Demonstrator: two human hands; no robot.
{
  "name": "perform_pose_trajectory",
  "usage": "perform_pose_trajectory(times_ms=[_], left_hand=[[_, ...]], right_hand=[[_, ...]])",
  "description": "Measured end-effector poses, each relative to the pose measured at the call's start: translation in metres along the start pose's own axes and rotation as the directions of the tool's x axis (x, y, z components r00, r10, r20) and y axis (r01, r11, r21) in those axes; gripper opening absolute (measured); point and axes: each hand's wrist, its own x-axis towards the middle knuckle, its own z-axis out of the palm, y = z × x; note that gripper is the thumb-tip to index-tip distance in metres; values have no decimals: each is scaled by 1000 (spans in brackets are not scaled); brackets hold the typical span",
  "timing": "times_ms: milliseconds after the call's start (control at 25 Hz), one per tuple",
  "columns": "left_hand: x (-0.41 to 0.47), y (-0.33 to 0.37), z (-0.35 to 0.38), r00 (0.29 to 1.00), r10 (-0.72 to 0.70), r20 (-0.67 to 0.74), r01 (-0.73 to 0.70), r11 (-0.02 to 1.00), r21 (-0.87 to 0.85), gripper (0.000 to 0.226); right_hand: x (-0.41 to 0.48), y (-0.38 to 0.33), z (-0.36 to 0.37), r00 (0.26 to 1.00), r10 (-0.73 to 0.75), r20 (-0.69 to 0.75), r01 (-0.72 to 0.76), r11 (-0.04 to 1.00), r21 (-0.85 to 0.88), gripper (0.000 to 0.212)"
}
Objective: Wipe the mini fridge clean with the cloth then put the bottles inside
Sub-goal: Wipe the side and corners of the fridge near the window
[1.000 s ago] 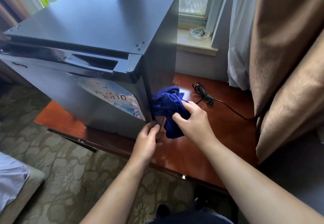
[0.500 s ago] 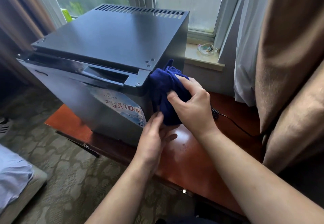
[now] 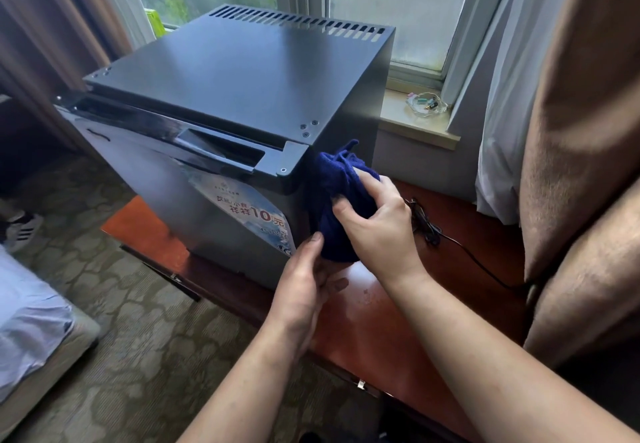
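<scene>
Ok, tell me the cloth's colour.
Dark blue; the cloth shows best in the head view.

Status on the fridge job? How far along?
Early. Nothing looks finished. In hand: the right hand presses the blue cloth against the right side of the mini fridge, near the door's upper corner; the left hand touches the cloth's lower end. Left: the rest of the wiping, then loading; the door is closed and no bottles are in view.
</scene>
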Motion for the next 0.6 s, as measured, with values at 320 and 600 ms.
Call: perform_pose_trajectory(times_ms=[320, 600], left_hand=[[-7, -6, -4, 999, -25, -26, 26, 999, 21, 27], [-9, 22, 3, 991, 112, 69, -112, 994, -12, 39]], right_hand=[[-7, 7, 5, 1000, -31, 2, 31, 998, -56, 36], [8, -28, -3, 976, -213, -50, 209, 975, -77, 32]])
